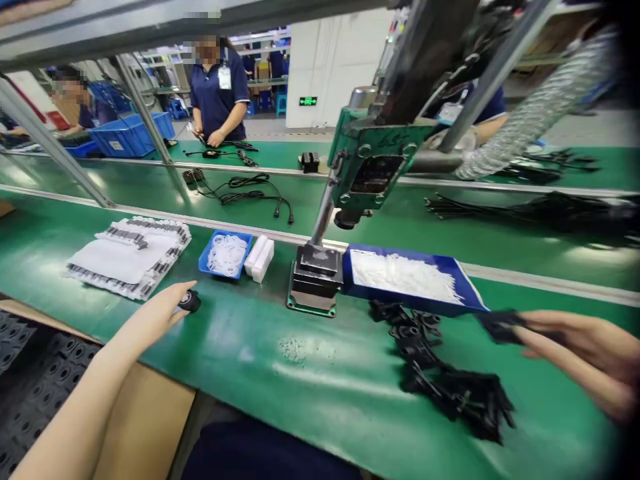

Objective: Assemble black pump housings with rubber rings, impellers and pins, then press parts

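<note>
My left hand [167, 307] is closed on a small round black plastic part [189, 301], just over the green mat at the left. At the right edge, my right hand [580, 343] pinches a flat black plastic piece [500, 325], somewhat blurred. Below and left of that piece lies a heap of black plastic parts [445, 373] on the bench. Between my hands stands a green bench press [367, 160] with a black block [317, 270] at its base.
Behind the heap sits a blue tray [420, 303] of thin white pieces. Left of the press are a white block [260, 259], a blue bin [225, 272] of white rings and stacked white trays [115, 257]. Black cables [250, 193] lie beyond; a co-worker [219, 87] stands across.
</note>
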Motion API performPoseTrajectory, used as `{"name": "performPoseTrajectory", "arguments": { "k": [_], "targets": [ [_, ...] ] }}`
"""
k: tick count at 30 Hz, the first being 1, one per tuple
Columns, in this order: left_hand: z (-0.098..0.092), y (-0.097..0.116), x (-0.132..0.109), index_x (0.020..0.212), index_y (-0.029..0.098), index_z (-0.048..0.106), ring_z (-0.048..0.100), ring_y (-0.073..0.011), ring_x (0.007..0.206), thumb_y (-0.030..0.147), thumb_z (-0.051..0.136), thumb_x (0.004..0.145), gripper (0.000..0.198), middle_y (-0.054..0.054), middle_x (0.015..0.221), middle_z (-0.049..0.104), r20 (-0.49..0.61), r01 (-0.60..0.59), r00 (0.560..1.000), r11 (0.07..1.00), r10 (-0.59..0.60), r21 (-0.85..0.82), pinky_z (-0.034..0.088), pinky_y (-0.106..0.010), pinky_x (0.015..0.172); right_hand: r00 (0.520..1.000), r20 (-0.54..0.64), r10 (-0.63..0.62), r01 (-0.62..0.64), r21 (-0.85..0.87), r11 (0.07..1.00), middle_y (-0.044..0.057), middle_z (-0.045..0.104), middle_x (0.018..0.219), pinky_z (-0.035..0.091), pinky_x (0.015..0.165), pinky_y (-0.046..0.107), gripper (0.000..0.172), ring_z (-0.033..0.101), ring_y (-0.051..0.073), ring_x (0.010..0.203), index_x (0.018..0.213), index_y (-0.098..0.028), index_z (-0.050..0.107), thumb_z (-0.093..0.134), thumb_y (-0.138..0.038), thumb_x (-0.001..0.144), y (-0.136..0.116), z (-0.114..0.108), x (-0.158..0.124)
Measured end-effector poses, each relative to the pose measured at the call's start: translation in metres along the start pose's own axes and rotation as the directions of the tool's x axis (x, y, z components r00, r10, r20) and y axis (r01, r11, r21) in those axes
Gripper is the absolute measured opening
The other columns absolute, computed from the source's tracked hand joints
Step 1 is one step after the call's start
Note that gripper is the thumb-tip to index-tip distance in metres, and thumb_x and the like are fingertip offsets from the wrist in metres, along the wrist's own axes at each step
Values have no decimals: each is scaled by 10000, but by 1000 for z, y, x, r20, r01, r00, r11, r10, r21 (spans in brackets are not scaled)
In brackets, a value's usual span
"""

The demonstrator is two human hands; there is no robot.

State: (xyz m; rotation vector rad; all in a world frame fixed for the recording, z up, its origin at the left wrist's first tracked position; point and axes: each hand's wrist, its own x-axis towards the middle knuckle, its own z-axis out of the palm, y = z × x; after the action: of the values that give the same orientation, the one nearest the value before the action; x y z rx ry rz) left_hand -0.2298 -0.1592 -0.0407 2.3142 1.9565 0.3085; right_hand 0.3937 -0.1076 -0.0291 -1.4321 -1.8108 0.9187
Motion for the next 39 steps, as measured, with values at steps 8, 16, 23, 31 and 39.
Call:
{"name": "performPoseTrajectory", "arguments": {
  "k": [8,16,23,31,39],
  "targets": [
    [59,105,21,1329,244,537,663,-280,1139,571,582,882,556,-95,1306,653,62,-124,984,896,166,-427,538,-431,996,884,467,-30,39,-8,999,-14,660,717,512,640,264,253,618,146,645,1088,-198,565,520,-412,961,-50,150,5],
    [102,199,12,1360,296,453,662,-211,1110,252,731,828,602,-40,1180,675,138,-17,966,587,217,-809,550,-426,1006,977,196,-86,95,-36,995,108,594,1141,536,855,354,275,600,192,985,1166,-206,586,544,-394,971,-34,164,-15],
    [115,205,8,1351,312,434,666,-196,1092,238,752,818,624,-16,1171,680,89,-47,974,572,206,-819,552,-412,997,979,43,-200,201,-25,979,99,613,1158,489,985,443,119,585,235,1129,967,-216,652,684,-306,896,-26,184,-24],
    [116,205,7,1337,276,448,693,-220,1049,308,729,842,569,-56,1154,683,6,-127,977,604,213,-787,586,-397,933,930,5,-367,365,90,927,68,631,1105,502,952,403,151,580,217,1112,960,-240,619,728,-283,865,-80,179,-20],
    [115,205,8,1328,272,455,691,-223,1062,325,698,864,526,-64,1178,682,-15,-155,974,619,225,-770,585,-390,933,896,69,-439,434,72,898,74,628,1102,506,972,418,133,566,224,1131,1009,-241,613,681,-278,901,-80,196,-17]
  ]
}}
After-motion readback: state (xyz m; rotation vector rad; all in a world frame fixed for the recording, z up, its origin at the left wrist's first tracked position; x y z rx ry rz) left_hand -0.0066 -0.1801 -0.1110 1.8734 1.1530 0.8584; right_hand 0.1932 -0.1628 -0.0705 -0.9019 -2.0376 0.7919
